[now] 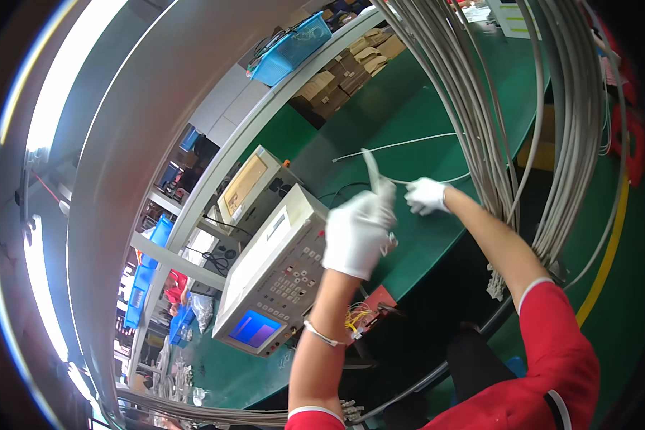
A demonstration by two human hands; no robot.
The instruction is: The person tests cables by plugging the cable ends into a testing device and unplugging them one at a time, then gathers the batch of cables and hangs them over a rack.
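Note:
My left hand (356,236), in a white glove, is raised in front of the tester, its fingers closed round a light grey cable. A pale strip (370,166) stands up from its fingers; whether it is part of the cable I cannot tell. A small connector (390,246) shows beside the palm. My right hand (426,196), also white-gloved, is over the green table with its fingers curled at the grey cable (457,178), which runs toward the hanging bundle. Its fingertips are partly hidden. Another cable (408,145) lies on the table beyond both hands.
A beige tester (276,279) with a lit blue screen stands left of my hands, a second beige device (251,183) behind it. Below is a red fixture (371,308) with yellow wires. A thick cable bundle (473,107) hangs at right. A blue bin (292,50) sits on the upper shelf.

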